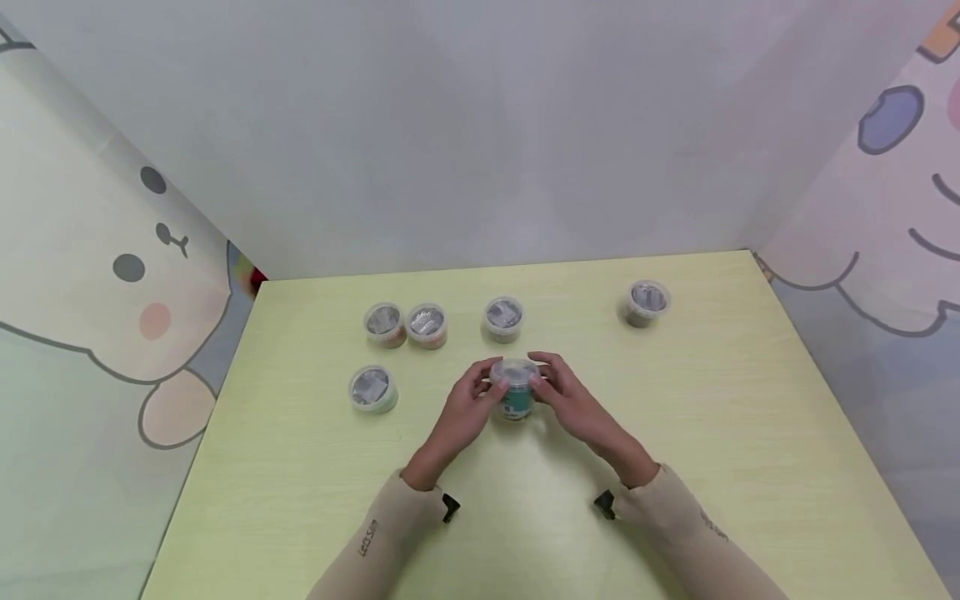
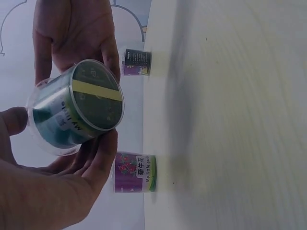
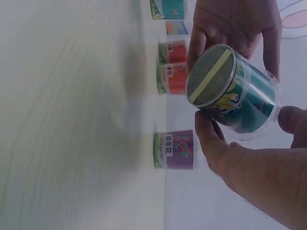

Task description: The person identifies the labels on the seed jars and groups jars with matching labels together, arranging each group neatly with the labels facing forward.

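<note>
I am holding a small clear tub (image 1: 516, 392) with a teal label and a yellow strip across its base between both hands, my left hand (image 1: 467, 408) and right hand (image 1: 573, 402) curling round it above the surface (image 1: 750, 433). My fingers are covering its sides; the label's print is blurring. It is sitting lid-up, its axis near vertical.

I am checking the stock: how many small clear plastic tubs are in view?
6. One teal-labelled clear plastic tub is held by both hands; the other five stand on the table: two side by side, front left, centre, far right.
</note>
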A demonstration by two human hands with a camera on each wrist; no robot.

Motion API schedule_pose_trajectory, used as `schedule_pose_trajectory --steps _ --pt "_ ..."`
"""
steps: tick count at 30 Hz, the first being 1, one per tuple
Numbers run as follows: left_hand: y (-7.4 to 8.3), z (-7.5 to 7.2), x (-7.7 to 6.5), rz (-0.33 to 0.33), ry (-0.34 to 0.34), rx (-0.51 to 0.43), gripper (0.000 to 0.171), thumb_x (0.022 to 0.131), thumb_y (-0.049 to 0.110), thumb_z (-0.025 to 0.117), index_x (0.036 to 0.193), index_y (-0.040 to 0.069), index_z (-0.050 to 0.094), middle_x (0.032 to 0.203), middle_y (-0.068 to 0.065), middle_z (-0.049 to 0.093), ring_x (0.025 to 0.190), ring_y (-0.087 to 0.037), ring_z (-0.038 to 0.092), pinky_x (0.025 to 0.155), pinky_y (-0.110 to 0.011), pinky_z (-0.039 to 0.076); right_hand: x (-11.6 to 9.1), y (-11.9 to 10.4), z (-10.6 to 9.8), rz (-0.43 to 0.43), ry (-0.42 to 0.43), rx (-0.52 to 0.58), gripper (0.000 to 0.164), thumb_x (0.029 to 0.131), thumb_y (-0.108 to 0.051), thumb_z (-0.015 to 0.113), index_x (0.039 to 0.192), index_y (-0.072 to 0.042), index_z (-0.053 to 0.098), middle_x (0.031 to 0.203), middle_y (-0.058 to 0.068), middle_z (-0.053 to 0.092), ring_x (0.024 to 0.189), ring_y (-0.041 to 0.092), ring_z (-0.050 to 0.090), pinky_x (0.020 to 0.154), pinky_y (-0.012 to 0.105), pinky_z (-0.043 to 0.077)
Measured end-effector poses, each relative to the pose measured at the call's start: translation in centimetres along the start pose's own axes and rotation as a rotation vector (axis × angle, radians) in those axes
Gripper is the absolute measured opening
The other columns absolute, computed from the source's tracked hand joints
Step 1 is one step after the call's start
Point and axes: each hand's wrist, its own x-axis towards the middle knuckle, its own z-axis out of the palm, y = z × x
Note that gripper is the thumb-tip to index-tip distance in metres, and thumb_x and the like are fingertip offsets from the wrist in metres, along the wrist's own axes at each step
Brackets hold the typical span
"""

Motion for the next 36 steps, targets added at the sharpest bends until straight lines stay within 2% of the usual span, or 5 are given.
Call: schedule_pose_trajectory --steps 9,19,24,28,36 --pt "-0.2 0.2 0.0 0.033 0.080 0.009 0.047 0.106 0.018 0.066 0.146 -0.001 0.049 0.136 -0.020 0.059 0.117 -0.030 0.063 0.099 -0.041 0.055 0.3 0.1 0.9 0.045 0.042 -0.048 0.049 0.112 -0.023 0.056 0.156 -0.008 0.038 0.148 0.020 0.052 0.140 0.039 0.052 0.112 0.052 0.048" --pt "-0.3 -0.9 -0.2 0.002 0.020 0.042 0.050 0.108 0.020 0.063 0.152 0.001 0.047 0.146 -0.021 0.055 0.126 -0.036 0.062 0.101 -0.046 0.057 0.6 0.4 0.9 0.019 -0.014 -0.032 0.047 0.115 -0.023 0.049 0.157 -0.007 0.037 0.146 0.022 0.052 0.133 0.035 0.055 0.113 0.053 0.049" --pt "-0.3 -1.7 -0.5 0.014 -0.006 0.062 0.052 0.108 0.019 0.064 0.153 0.001 0.047 0.151 -0.020 0.053 0.130 -0.037 0.061 0.103 -0.047 0.057 0.7 0.1 1.1 0.009 -0.048 -0.032 0.051 0.113 -0.024 0.055 0.158 -0.010 0.037 0.149 0.021 0.050 0.139 0.037 0.052 0.114 0.054 0.047" --pt "-0.4 -2.7 -0.8 0.030 -0.031 0.070 0.055 0.106 0.017 0.067 0.154 0.001 0.045 0.149 -0.020 0.053 0.133 -0.036 0.058 0.108 -0.047 0.055 1.2 -0.1 1.5 -0.050 -0.080 -0.076 0.055 0.110 -0.019 0.061 0.158 -0.007 0.037 0.149 0.020 0.052 0.141 0.040 0.052 0.113 0.056 0.047" --pt "0.0 -5.2 -1.9 0.079 -0.075 0.272 0.060 0.102 0.016 0.073 0.153 0.003 0.046 0.145 -0.014 0.056 0.132 -0.032 0.059 0.105 -0.043 0.056 2.6 0.1 2.6 -0.166 -0.174 -0.084 0.058 0.105 -0.006 0.065 0.155 0.000 0.036 0.148 0.023 0.051 0.139 0.042 0.053 0.111 0.054 0.051"
